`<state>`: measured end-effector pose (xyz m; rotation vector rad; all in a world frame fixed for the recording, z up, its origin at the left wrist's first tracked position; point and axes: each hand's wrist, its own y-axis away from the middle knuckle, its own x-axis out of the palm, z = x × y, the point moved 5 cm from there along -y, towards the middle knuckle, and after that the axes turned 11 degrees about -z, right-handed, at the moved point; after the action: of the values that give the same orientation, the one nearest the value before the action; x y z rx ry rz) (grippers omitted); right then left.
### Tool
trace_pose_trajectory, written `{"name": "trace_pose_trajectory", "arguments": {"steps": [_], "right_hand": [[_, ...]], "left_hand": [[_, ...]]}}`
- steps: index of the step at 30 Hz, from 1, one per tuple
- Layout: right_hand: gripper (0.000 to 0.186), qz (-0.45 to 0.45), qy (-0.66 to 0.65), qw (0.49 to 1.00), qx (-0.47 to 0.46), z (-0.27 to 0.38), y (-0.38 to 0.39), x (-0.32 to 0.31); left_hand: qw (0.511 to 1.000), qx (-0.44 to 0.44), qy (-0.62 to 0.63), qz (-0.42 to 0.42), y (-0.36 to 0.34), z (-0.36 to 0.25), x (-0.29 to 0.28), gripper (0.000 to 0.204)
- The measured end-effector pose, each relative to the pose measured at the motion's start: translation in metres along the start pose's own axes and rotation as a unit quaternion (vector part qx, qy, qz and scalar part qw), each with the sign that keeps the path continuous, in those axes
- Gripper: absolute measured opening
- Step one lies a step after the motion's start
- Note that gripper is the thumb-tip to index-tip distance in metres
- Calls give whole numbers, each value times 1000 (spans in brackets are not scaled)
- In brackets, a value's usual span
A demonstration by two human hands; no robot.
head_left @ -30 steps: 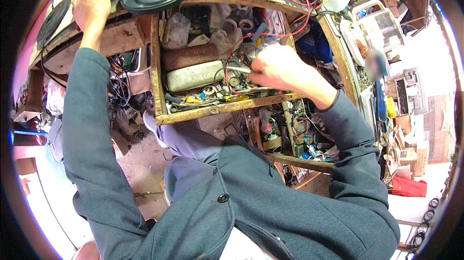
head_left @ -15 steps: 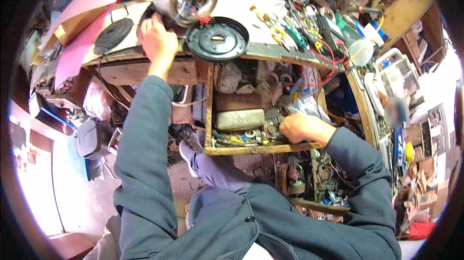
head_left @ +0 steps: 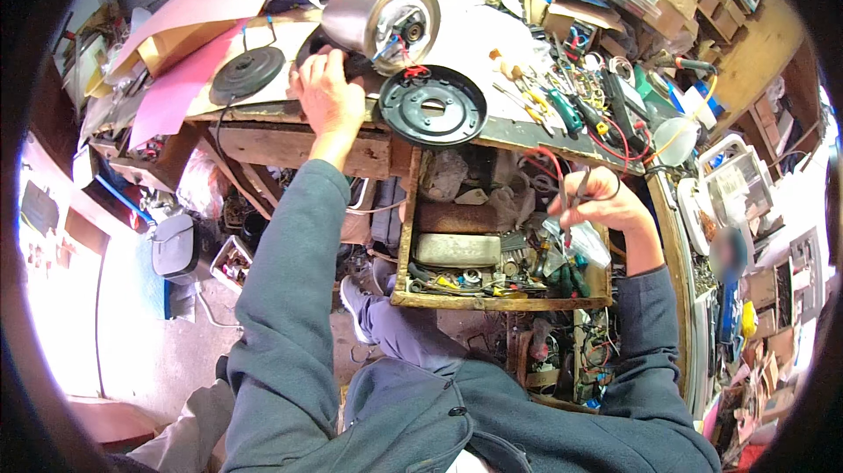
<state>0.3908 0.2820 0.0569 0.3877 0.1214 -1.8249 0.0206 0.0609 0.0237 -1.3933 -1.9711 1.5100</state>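
A brushed-metal electric kettle (head_left: 353, 20) lies on its side on the workbench, its underside open with red and blue wires showing. My left hand (head_left: 330, 102) is closed around its dark handle, which is mostly hidden by the fingers. Beside the kettle, at the bench edge, rests a round black bottom cover (head_left: 457, 113). Above the open wooden drawer (head_left: 500, 303), my right hand (head_left: 601, 199) grips a pair of scissors (head_left: 574, 202), blades pointing down. The drawer holds a pale oblong block (head_left: 458, 250), screwdrivers, plastic bags and small parts.
A round black power base (head_left: 248, 74) with a cord sits at the left of the bench, beside pink sheeting (head_left: 180, 95). Pliers, a green-handled tool (head_left: 565, 110) and red leads (head_left: 625, 144) crowd the right side. Cardboard boxes are stacked behind.
My right hand has risen out of the drawer's front right part and now has scissors in it. My left hand stays at the kettle handle. The view has shifted, moving the scene right and down.
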Motion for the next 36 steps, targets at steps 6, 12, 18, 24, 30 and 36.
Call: {"name": "trace_pose_trajectory", "arguments": {"steps": [6, 12, 18, 24, 30, 36], "right_hand": [[22, -140, -146, 966, -162, 19, -9, -14], [18, -39, -542, 826, -151, 33, -43, 20], [30, -29, -577, 795, -186, 42, -82, 42], [29, -261, -337, 879, -215, 64, -145, 30], [25, -309, -328, 873, -186, 52, -189, 28], [31, -266, -308, 886, -222, 55, -220, 30]], "left_hand": [[1000, 29, 8, -7, 1, -15, -1, 44], [999, 11, 32, 32, 0, -14, -13, 44], [998, 24, 49, 18, 1, -21, -12, 40], [999, 12, 39, 22, 1, -17, -12, 40], [993, 57, 103, -11, 0, -17, -23, 59], [967, -21, 246, -69, 0, 9, -14, 47]]}}
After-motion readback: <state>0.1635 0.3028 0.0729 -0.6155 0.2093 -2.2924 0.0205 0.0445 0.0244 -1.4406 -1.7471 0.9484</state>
